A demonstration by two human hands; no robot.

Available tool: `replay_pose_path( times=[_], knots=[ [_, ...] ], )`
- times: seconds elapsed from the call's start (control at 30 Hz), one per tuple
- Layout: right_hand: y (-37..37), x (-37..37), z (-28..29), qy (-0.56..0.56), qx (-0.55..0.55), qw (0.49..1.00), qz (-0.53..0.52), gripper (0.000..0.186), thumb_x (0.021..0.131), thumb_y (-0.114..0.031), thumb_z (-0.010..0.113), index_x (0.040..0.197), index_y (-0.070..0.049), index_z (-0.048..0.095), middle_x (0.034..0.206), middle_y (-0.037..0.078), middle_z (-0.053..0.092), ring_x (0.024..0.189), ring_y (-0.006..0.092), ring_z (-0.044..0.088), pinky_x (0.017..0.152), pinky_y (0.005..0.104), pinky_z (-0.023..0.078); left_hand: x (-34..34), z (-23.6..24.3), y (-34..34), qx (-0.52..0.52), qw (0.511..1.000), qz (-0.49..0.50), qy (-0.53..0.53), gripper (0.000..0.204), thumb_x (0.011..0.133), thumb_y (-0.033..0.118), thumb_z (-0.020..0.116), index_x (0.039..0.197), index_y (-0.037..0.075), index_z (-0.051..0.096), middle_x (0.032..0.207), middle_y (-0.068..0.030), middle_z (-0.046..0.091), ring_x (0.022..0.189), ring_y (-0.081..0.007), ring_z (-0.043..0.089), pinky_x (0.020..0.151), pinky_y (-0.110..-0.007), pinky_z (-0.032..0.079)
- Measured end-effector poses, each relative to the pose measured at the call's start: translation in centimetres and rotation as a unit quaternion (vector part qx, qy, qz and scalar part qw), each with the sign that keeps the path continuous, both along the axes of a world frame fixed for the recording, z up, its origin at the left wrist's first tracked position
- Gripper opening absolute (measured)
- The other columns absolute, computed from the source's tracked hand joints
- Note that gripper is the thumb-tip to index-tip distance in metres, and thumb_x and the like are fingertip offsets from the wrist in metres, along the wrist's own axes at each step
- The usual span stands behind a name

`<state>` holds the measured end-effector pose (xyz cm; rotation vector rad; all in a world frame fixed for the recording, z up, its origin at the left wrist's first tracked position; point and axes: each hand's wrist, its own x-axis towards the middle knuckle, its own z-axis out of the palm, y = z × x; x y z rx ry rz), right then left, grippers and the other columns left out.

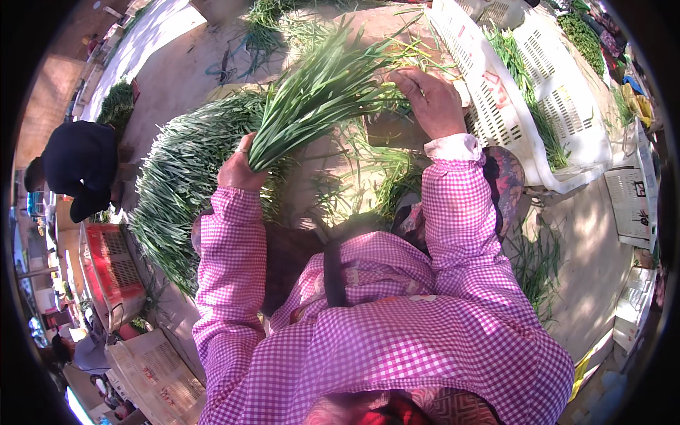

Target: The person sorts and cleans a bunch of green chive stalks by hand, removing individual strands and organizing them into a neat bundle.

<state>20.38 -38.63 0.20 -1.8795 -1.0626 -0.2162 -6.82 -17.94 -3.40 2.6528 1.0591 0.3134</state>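
Note:
A thick bunch of long green chives (319, 92) fans up and to the right from my left hand (243, 166), which is closed around its lower end. Beside the blades on the right, the fingers of my right hand (433, 103) are pinched together. Whatever they may hold is too small to tell. Under and left of my left hand lies a large heap of chives (188, 170), its blades packed together. Loose green and yellowish blades (397, 173) are scattered on the ground between my forearms.
A white slotted plastic crate (489, 106) with some chives stands at the right. More loose greens (265, 18) lie at the far side. To the left, a person in dark clothes (81, 163) bends over near a red crate (113, 265). Another pale crate (156, 375) is at lower left.

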Motion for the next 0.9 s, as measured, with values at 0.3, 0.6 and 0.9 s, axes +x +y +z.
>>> replay_pose_path(
  times=[0.3,0.6,0.9],
  knots=[
    [1.1,-1.0,-0.7,0.128,-0.047,0.99,0.031,0.031,0.083,-0.037,0.062,0.086,-0.007,0.067,0.064,0.009,0.059,0.059,0.0258,0.059,0.058,0.0347,0.045,0.2,0.2,-1.3,-0.01,1.0,0.004,-0.008,0.048,0.075,0.021,0.063,0.121,0.022,0.047,0.094,-0.0093,0.065,0.083,-0.0318,0.064,0.069,-0.038,0.051],
    [1.4,0.8,-0.7,0.386,0.305,0.871,-0.018,0.014,0.084,-0.015,0.065,0.085,-0.001,0.062,0.064,-0.001,0.055,0.051,0.006,0.048,0.05,0.0198,0.045,1.2,0.6,-1.5,-0.075,0.997,0.002,-0.03,0.054,0.073,0.021,0.068,0.122,0.014,0.046,0.105,-0.0141,0.062,0.095,-0.0304,0.062,0.077,-0.037,0.05],
    [-1.0,1.2,1.2,0.246,0.01,0.967,0.064,0.053,0.085,-0.055,0.053,0.09,-0.004,0.065,0.079,0.0,0.061,0.07,0.0081,0.056,0.067,0.0219,0.041,0.4,-0.8,-0.6,0.0,0.996,0.077,-0.048,0.05,0.074,0.022,0.063,0.121,0.026,0.046,0.091,-0.013,0.066,0.083,-0.0356,0.063,0.069,-0.043,0.05]
  ],
)
